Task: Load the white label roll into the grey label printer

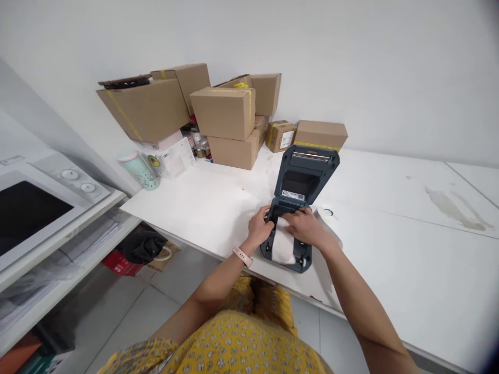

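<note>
A dark blue-grey label printer stands on the white table with its lid raised. White label paper runs out of its inside toward the front edge. My left hand is closed around the printer's left side, thumb over the rim. Reaching into the open bay from the right, my right hand has its fingers bent at the upper end of the paper. The fingertips are partly hidden in the bay. Just right of the printer, partly behind my right forearm, lies a white paper roll.
Cardboard boxes are stacked at the back against the wall. Left of them stand a white box and a mint-green tumbler. A microwave sits on a shelf at the left. The table's front edge runs close to my body.
</note>
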The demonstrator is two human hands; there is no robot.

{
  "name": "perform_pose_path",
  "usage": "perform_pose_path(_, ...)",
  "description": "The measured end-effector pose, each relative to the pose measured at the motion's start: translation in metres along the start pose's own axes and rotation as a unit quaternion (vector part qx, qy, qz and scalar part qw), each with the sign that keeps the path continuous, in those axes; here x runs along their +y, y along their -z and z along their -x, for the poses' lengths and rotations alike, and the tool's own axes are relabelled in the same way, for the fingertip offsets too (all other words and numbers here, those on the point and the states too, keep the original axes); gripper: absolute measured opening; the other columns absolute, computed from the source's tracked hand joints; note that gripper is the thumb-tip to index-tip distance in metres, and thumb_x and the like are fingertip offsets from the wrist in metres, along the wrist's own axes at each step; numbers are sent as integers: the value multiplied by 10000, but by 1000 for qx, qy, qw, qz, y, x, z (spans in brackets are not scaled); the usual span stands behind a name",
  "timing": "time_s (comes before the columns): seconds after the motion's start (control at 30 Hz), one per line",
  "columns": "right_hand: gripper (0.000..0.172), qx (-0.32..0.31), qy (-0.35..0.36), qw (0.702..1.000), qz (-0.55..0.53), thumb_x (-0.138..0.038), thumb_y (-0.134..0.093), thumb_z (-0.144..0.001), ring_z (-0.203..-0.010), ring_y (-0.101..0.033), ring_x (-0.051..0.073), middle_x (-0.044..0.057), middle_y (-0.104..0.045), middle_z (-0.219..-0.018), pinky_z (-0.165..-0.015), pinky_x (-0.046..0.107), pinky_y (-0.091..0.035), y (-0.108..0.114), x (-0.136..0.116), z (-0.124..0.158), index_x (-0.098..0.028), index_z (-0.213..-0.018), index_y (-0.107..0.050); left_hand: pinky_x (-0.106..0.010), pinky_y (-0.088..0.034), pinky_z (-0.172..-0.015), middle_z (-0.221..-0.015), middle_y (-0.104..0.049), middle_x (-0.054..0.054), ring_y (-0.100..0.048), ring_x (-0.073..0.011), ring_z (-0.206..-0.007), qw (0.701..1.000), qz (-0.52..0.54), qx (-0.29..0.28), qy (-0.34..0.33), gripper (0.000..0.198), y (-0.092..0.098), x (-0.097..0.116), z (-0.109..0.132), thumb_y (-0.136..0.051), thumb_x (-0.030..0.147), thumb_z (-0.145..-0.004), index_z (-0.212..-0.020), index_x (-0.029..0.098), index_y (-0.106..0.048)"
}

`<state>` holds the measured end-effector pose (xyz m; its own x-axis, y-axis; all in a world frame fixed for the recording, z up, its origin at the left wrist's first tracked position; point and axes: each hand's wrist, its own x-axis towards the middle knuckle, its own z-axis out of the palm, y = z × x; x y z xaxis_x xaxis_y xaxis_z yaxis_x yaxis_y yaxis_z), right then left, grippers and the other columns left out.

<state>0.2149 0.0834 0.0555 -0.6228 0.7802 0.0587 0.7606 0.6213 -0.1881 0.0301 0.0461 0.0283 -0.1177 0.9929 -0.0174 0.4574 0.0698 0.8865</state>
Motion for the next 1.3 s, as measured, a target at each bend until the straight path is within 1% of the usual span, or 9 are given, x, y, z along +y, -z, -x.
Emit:
perform_pose_path(0.07, 216, -12, -2, 1000, 0, -224, -624, -862, -920, -688, 298, 111, -757, -821, -1039, 518, -420, -9, 3, -2, -243, -1031, -758, -330, -538, -961, -1288, -733, -30, -703, -217, -1123, 999, 33, -15, -14, 650, -2, -6, -3, -587, 91, -758, -1382, 269, -563)
perform_pose_path(0.17, 189, -16, -7, 1000, -6, -233, -677, -810, -927, -674, 303, 129, -755, -864, -1025, 483, -439, -11, 6, -1, -241, -975, -770, -333, -537, -973, -1342, -705, -28, -689, -219, -1153, 998, 54, -36, -21, 681, -3, -12, -6, -591, 94, -756, -1410, 274, -525)
perform_pose_path(0.4, 370, -11, 16, 1000, -15, -203, -540, -913, -1140, -675, 287, 74, -771, -1190, -1155, 557, -374, -3, -4, 15, -292, -1232, -704, -344, -525, -1021, -1355, -694, -14, -680, -223, -1186, 998, 52, -36, -13, 654, -2, -10, -6, -594, 128, -774, -1405, 283, -526)
perform_pose_path(0.53, 435, 48, 30, 997, -56, -171, -502, -929, -1193, -690, 270, 75, -733, -1300, -1191, 570, -398, -15, -24, 48, -254, -1328, -654, -347, -527, -1023, -1371, -687, -16, -674, -226, -1206, 997, 65, -32, -5, 655, -3, -9, -5, -585, 110, -765, -1395, 283, -539)
perform_pose_path(0.73, 481, 191, -52, 979, -37, -260, -414, -1028, -1305, -640, 295, 105, -650, -1421, -1139, 593, -491, -46, -68, 81, -292, -1499, -505, -341, -513, -1051, -1369, -685, -4, -672, -203, -1198, 996, 80, -25, -12, 654, -4, -10, -4, -557, 78, -766, -1385, 288, -543)
perform_pose_path(0.87, 571, 227, -68, 970, -47, -294, -451, -1028, -1391, -559, 321, 96, -565, -1511, -1129, 617, -497, -54, -84, 88, -342, -1589, -356, -322, -534, -1008, -1355, -690, -2, -679, -194, -1166, 996, 77, -31, -15, 654, -5, -11, -5, -553, 84, -774, -1393, 291, -527)
perform_pose_path(0.97, 628, 225, -57, 970, -68, -305, -476, -1023, -1458, -473, 344, 75, -497, -1566, -1140, 636, -478, -56, -90, 93, -347, -1619, -287, -310, -533, -1000, -1338, -695, -2, -675, -190, -1164, 997, 70, -31, -15, 653, -5, -10, -5, -552, 86, -772, -1393, 287, -523)
perform_pose_path(1.1, 606, 216, -37, 973, -78, -290, -485, -1025, -1460, -479, 328, 55, -499, -1570, -1143, 614, -480, -53, -90, 97, -345, -1607, -321, -334, -516, -1032, -1349, -682, -13, -662, -211, -1188, 995, 95, -29, -23, 648, -5, -10, -5, -579, 105, -764, -1386, 280, -533)
perform_pose_path(1.3, 494, 219, -12, 973, -69, -251, -542, -1014, -1409, -540, 290, 57, -576, -1515, -1107, 543, -520, -43, -88, 100, -263, -1506, -494, -392, -488, -1064, -1357, -663, -52, -633, -249, -1220, 988, 146, -45, -30, 686, -7, -15, -7, -611, 111, -743, -1406, 261, -519)
